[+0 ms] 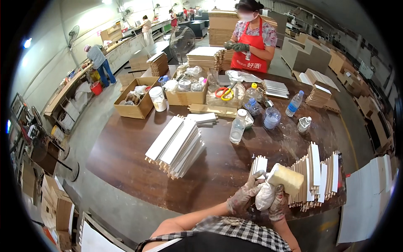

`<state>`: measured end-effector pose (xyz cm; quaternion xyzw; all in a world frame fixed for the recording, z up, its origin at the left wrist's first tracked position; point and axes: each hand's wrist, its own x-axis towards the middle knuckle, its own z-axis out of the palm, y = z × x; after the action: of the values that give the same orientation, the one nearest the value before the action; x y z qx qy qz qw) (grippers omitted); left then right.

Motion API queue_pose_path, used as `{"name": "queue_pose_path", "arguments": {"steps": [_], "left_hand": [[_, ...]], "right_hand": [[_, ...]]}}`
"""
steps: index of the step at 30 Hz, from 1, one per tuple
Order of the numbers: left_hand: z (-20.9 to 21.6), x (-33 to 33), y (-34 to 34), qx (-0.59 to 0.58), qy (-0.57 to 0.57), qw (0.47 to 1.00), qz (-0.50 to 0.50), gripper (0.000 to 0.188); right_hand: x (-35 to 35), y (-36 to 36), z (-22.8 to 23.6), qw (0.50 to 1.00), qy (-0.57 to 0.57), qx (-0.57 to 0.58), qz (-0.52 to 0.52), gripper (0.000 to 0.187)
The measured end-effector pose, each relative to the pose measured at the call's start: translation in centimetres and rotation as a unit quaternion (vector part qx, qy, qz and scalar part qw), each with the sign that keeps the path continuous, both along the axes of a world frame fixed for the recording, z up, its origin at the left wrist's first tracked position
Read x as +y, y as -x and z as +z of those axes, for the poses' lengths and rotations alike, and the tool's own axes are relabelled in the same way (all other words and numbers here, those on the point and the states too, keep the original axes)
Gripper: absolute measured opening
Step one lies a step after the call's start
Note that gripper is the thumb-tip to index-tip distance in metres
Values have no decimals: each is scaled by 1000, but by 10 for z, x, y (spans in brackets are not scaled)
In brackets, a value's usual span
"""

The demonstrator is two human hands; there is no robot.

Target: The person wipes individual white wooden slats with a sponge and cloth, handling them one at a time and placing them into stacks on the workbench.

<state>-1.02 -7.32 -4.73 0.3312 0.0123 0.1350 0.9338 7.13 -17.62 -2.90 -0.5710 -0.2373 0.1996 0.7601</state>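
Observation:
In stained gloves, both my hands are close together at the table's near right edge. My left hand (244,196) is closed on a white cloth bundle (265,196), its fingers around the left side. Closed at the other side of the bundle, my right hand (278,205) holds a yellowish sponge block (289,179) with a white end. Where its fingers wrap the sponge is partly hidden. Just beyond my left hand lies a small stack of white-topped strips (258,164). To the right of the sponge, more stacked strips (314,168) stand close by.
On the brown table (126,155) lies a larger strip pile (176,145). Beyond are a clear bottle (237,128), a large plastic bottle (271,118), a water bottle (295,103), scissors (227,94) and cardboard boxes (136,110). A person in a red apron (249,50) stands opposite.

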Motion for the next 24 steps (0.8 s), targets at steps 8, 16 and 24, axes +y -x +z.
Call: {"name": "queue_pose_path", "arguments": {"steps": [8, 16, 24], "left_hand": [[-44, -3, -30, 59, -300, 952, 24, 56], [-49, 56, -58, 260, -561, 748, 243, 50], [-34, 15, -81, 301, -760, 569, 87, 106]], "right_hand": [[-34, -30, -69, 996, -45, 33, -72, 35], [-95, -73, -76, 935, -203, 284, 56, 38], [-84, -43, -71, 986, -1, 151, -72, 31]]}}
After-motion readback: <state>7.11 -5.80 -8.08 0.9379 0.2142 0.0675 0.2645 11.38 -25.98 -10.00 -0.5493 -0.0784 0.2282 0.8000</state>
